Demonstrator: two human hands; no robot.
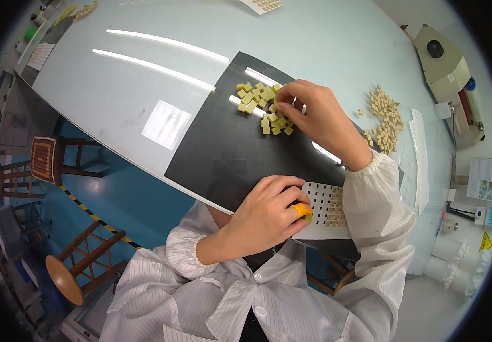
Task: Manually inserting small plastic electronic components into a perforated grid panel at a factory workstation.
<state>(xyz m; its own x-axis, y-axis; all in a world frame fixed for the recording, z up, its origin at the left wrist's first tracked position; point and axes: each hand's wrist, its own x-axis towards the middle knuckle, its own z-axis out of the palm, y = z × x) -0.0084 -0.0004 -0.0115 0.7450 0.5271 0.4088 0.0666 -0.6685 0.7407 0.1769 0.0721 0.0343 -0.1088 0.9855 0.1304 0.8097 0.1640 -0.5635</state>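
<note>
On the black mat (212, 154), a loose cluster of small yellow-green blocks (250, 98) lies in front of me. My right hand (314, 108) reaches into its right side, thumb and fingers pinched at one block. Nearer to me, my left hand (257, 219) is curled over the left part of a white perforated card (317, 196). An orange band (302, 210) is around one of its fingers. At those fingertips shows a bit of yellow-green that looks like a block, mostly hidden. Rows of small tan pieces (335, 211) fill the card's right part.
A heap of small tan pieces (387, 117) lies on the pale table to the right, beside a white strip (420, 159). Left of the mat lies a white sheet (167, 124). A beige machine (442, 62) stands far right; wooden stools (66, 279) are on the floor at left.
</note>
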